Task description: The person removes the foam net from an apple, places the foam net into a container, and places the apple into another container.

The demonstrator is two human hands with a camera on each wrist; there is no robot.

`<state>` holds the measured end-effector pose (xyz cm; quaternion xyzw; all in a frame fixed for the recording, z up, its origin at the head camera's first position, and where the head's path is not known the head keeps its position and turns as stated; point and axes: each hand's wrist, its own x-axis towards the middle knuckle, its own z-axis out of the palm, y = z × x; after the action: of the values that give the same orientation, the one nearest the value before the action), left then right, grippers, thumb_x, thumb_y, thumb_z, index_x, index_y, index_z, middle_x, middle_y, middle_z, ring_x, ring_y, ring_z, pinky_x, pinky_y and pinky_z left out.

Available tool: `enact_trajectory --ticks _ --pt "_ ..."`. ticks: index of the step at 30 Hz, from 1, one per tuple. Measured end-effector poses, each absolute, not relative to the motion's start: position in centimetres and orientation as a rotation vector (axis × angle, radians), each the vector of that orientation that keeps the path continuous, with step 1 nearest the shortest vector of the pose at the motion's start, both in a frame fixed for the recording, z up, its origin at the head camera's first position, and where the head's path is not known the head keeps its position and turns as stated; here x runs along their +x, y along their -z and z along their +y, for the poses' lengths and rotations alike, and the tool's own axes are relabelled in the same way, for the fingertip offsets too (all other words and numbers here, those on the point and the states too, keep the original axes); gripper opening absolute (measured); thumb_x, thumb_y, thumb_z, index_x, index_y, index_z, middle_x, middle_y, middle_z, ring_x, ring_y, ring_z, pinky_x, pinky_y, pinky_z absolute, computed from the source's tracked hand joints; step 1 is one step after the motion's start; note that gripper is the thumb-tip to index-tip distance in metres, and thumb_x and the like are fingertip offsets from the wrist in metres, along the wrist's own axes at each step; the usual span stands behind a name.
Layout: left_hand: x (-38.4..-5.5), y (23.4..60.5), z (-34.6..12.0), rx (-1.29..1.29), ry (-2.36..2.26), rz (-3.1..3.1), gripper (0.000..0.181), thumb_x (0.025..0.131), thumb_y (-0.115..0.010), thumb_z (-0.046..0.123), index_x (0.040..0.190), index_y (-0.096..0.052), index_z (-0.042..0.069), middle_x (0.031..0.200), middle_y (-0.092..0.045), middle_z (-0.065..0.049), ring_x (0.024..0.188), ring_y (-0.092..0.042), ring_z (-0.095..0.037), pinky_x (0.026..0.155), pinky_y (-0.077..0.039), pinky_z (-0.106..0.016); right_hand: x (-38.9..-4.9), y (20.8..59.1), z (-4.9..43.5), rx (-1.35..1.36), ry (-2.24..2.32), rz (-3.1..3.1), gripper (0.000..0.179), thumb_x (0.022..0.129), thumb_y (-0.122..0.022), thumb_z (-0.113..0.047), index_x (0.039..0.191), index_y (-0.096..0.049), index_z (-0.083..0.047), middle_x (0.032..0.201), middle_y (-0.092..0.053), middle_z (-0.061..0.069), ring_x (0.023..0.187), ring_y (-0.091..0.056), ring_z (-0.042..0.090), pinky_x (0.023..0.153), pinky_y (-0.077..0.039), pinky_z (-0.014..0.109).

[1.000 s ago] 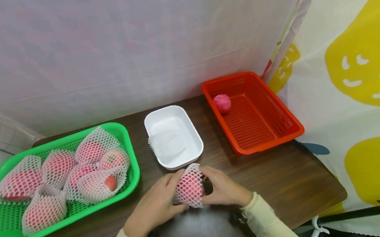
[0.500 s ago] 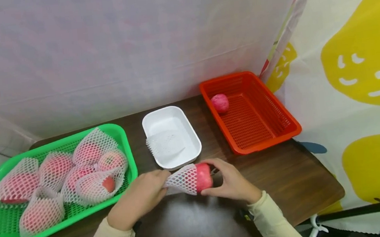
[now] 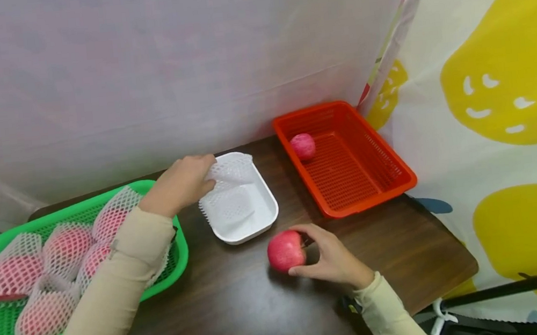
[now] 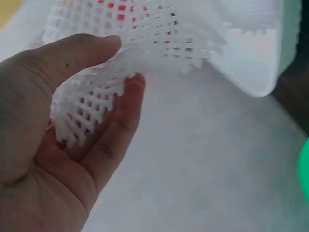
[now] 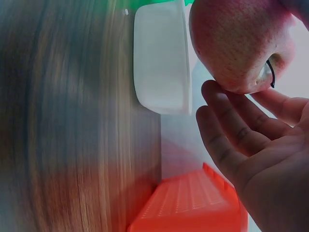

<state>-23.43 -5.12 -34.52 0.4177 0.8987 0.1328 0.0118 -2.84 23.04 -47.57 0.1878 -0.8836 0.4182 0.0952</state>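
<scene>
A round red apple (image 3: 285, 252) with a dark stem in its hollow sits low in front of the person, just before the white tray; whether its underside touches the table cannot be told. The right hand (image 3: 330, 256) grips it from the right side, thumb and fingers bent about the stem end. The left hand (image 3: 182, 184) pinches a white foam mesh sleeve (image 3: 232, 168) between thumb and fingers, holding it over the far part of a white rectangular plastic tray (image 3: 267, 213). A second white foam net (image 3: 228, 206) lies in that tray, overlapping its left edge. To the right stands a red rectangular perforated plastic basket (image 3: 349, 178), with one pinkish-red round fruit (image 3: 303, 146) against its left wall. On the left, partly behind the left forearm, a green oblong plastic basket (image 3: 183, 251) holds several reddish fruits in white foam nets (image 3: 67, 249). All these containers rest on a dark brown wood-grain table (image 3: 243, 310); behind it hangs a pale cloth (image 3: 166, 64).
</scene>
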Motion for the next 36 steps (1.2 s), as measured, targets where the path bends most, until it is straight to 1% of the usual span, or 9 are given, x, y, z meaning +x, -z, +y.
enact_trajectory --ticks 5,8,12,14,19,22,27,31,36 --pt "-26.8 36.9 -3.7 1.161 -0.381 2.751 0.027 0.09 -0.069 0.009 0.113 -0.06 -0.003 0.093 -0.065 -0.016 0.084 -0.065 -0.034 0.072 -0.053 -0.046 -2.8 47.5 23.2 0.528 -1.237 -2.621 0.077 0.07 -0.092 -0.037 0.133 -0.056 -0.012 0.12 -0.062 -0.002 0.097 -0.06 0.011 0.081 -0.054 0.032" --pt "-27.6 38.0 -3.5 1.068 -0.346 2.728 0.037 0.091 -0.071 0.014 0.121 -0.057 -0.004 0.101 -0.064 -0.019 0.093 -0.064 -0.038 0.079 -0.053 -0.048 -2.7 47.6 23.2 0.526 -1.253 -2.625 0.077 0.07 -0.092 -0.037 0.134 -0.056 -0.012 0.12 -0.062 -0.002 0.097 -0.06 0.011 0.081 -0.054 0.032" --pt "-27.7 38.5 -3.7 1.006 -0.278 2.758 0.058 0.091 -0.075 0.025 0.133 -0.051 -0.006 0.119 -0.06 -0.023 0.11 -0.058 -0.042 0.089 -0.05 -0.053 -2.7 47.7 23.2 0.531 -1.247 -2.629 0.076 0.07 -0.091 -0.036 0.134 -0.056 -0.012 0.119 -0.062 -0.003 0.097 -0.06 0.012 0.081 -0.054 0.033" --pt "-27.5 38.2 -3.8 1.011 -0.247 2.795 0.066 0.09 -0.075 0.031 0.137 -0.048 -0.007 0.127 -0.056 -0.025 0.116 -0.055 -0.044 0.094 -0.047 -0.055 -2.8 47.7 23.3 0.53 -1.226 -2.627 0.076 0.071 -0.091 -0.036 0.133 -0.056 -0.012 0.119 -0.062 -0.002 0.098 -0.06 0.012 0.081 -0.054 0.033" --pt "-26.4 36.6 -3.9 1.065 -0.186 2.874 0.073 0.09 -0.075 0.035 0.14 -0.045 -0.008 0.137 -0.049 -0.028 0.125 -0.048 -0.045 0.1 -0.043 -0.056 -3.1 47.4 23.4 0.534 -1.209 -2.618 0.076 0.07 -0.091 -0.036 0.133 -0.057 -0.011 0.12 -0.062 -0.002 0.099 -0.06 0.013 0.081 -0.055 0.033" --pt "-24.6 35.5 -4.2 1.074 -0.159 2.882 0.069 0.091 -0.074 0.033 0.14 -0.047 -0.007 0.136 -0.05 -0.028 0.124 -0.049 -0.045 0.098 -0.045 -0.055 -3.2 47.2 23.5 0.542 -1.211 -2.626 0.078 0.07 -0.091 -0.038 0.134 -0.056 -0.011 0.121 -0.062 -0.003 0.1 -0.06 0.012 0.082 -0.054 0.032" --pt "-19.4 34.5 -5.2 1.091 -0.203 2.881 0.06 0.091 -0.074 0.031 0.135 -0.054 -0.006 0.126 -0.058 -0.024 0.113 -0.056 -0.041 0.089 -0.051 -0.054 -3.2 46.8 23.7 0.544 -1.194 -2.621 0.078 0.07 -0.092 -0.038 0.135 -0.056 -0.011 0.122 -0.062 -0.001 0.104 -0.059 0.013 0.083 -0.054 0.033" --pt "-14.8 35.6 -6.4 1.155 -0.3 2.909 0.053 0.088 -0.077 0.029 0.126 -0.06 -0.004 0.115 -0.063 -0.019 0.103 -0.061 -0.038 0.084 -0.053 -0.051 -3.2 46.7 23.8 0.546 -1.177 -2.619 0.078 0.071 -0.091 -0.039 0.135 -0.056 -0.01 0.122 -0.063 -0.001 0.106 -0.059 0.014 0.084 -0.054 0.034" --pt "-10.0 38.3 -7.5 1.19 -0.39 2.922 0.052 0.085 -0.079 0.029 0.123 -0.063 -0.002 0.113 -0.065 -0.016 0.101 -0.063 -0.034 0.085 -0.054 -0.047 -3.5 46.5 23.9 0.574 -1.192 -2.615 0.078 0.072 -0.09 -0.038 0.135 -0.056 -0.009 0.121 -0.062 0.0 0.104 -0.06 0.015 0.083 -0.055 0.034"
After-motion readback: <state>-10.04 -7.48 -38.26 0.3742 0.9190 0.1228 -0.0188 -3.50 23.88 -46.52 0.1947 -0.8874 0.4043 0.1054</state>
